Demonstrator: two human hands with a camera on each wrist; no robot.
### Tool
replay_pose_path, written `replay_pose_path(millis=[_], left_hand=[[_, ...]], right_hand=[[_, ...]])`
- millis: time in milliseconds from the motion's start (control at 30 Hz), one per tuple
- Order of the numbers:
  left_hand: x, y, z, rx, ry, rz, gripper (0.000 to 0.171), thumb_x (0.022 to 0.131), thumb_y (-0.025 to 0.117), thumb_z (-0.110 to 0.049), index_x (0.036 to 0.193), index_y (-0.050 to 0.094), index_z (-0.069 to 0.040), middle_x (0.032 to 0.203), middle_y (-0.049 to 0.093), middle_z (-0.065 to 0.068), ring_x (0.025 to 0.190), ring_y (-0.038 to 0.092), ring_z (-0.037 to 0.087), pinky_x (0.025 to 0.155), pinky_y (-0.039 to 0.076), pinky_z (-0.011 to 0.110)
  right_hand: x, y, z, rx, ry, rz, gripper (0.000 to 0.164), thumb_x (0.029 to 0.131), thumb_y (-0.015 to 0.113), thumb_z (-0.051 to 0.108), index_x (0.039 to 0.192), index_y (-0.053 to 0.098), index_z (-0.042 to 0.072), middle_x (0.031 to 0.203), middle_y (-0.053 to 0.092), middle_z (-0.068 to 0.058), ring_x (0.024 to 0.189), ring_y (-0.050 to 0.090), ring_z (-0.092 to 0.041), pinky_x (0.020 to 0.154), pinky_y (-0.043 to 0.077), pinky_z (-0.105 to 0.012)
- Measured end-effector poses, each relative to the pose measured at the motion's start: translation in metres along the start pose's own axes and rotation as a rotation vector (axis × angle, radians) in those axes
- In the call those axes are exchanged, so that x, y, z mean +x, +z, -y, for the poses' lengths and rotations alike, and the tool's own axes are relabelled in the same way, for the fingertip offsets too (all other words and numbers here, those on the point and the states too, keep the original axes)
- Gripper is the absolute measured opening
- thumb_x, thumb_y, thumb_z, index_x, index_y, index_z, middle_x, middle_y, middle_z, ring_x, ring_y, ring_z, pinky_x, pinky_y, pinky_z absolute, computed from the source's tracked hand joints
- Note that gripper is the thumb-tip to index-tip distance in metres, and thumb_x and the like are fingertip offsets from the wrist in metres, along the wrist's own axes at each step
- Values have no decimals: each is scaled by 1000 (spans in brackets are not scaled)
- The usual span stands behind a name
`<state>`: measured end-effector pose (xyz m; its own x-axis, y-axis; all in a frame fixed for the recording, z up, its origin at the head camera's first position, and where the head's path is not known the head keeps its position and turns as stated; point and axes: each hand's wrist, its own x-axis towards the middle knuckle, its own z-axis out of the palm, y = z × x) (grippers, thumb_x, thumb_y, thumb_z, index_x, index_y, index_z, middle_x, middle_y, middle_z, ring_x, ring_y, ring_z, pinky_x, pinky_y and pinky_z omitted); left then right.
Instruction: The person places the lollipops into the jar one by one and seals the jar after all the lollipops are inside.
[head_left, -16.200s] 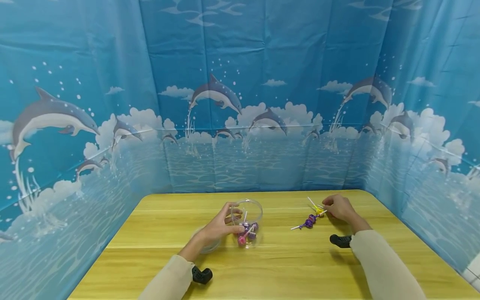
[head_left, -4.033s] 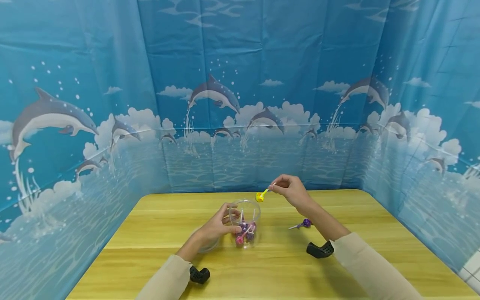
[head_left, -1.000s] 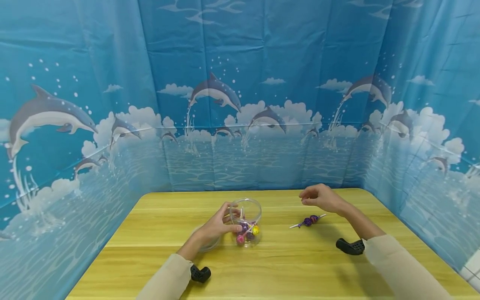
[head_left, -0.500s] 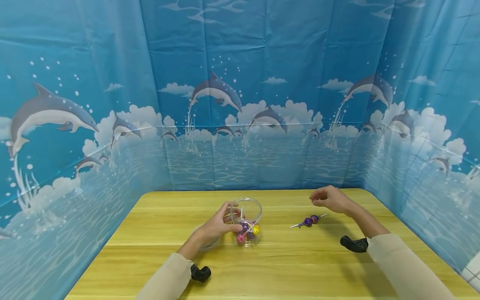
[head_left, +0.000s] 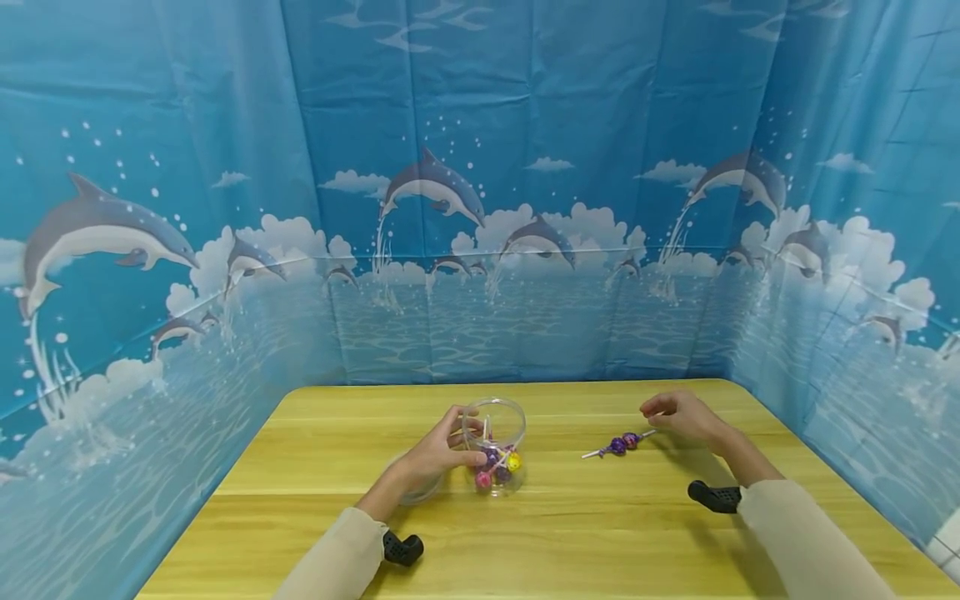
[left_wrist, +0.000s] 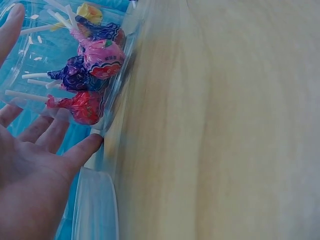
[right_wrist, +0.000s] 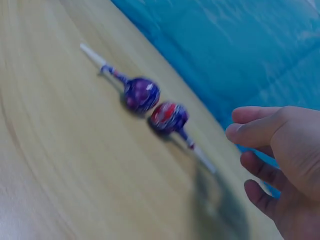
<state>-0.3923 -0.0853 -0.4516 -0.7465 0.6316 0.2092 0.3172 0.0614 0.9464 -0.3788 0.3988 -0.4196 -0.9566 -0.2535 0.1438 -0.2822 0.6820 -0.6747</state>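
Note:
In the head view a clear plastic jar (head_left: 493, 427) stands on the table with several wrapped lollipops inside. One yellow lollipop (head_left: 513, 461) and one pink lollipop (head_left: 483, 480) show through its wall. My left hand (head_left: 438, 450) holds the jar from the left, thumb in front, fingers behind. To the right, a purple lollipop (right_wrist: 141, 94) and a purple-and-red lollipop (right_wrist: 170, 118) lie head to head, sticks pointing opposite ways. My right hand (head_left: 686, 417) hovers just beyond the second one's stick, fingers loosely bent, holding nothing; the right wrist view shows it apart from the candy.
A clear round lid (left_wrist: 95, 205) lies on the wooden table (head_left: 570, 533) left of the jar, partly hidden by my left forearm. A blue dolphin-print curtain (head_left: 525, 325) encloses the table's back and sides.
The yellow lollipop, earlier pinched in my right hand, is now in the jar. Over the last second my right hand moves right and lower, toward the two lollipops. My left hand stays on the jar.

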Motion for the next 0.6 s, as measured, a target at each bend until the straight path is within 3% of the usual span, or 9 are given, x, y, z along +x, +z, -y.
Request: replay_pose_path(millis=[233, 367, 467, 600], left_hand=[[0, 2, 2, 27, 5, 10, 68, 98, 75, -24, 152, 35, -17, 145, 46, 12, 139, 46, 33, 112, 39, 50], [0, 2, 1, 28, 5, 5, 67, 99, 75, -23, 153, 35, -17, 144, 46, 13, 139, 46, 33, 112, 39, 52], [0, 2, 2, 23, 4, 8, 67, 99, 74, -22, 153, 35, -17, 145, 46, 13, 140, 45, 33, 112, 39, 51], [0, 0, 2, 19, 6, 8, 68, 99, 75, -22, 153, 35, -17, 146, 45, 14, 140, 45, 34, 111, 40, 50]], right_hand=[[-6, 20, -28, -69, -14, 0, 27, 102, 64, 4, 124, 67, -10, 123, 64, -29, 115, 59, -51, 91, 53, -57], [-7, 25, -33, -125, -31, -58, 15, 103, 64, 7, 112, 72, -2, 108, 68, -16, 99, 64, -37, 83, 53, -51], [-8, 25, -34, -142, -32, -71, 8, 103, 64, 7, 103, 71, 3, 95, 66, -5, 85, 59, -24, 75, 50, -43], [-8, 24, -33, -112, -57, -56, 10, 105, 61, 6, 100, 69, 4, 92, 63, -3, 81, 54, -20, 72, 46, -38]])
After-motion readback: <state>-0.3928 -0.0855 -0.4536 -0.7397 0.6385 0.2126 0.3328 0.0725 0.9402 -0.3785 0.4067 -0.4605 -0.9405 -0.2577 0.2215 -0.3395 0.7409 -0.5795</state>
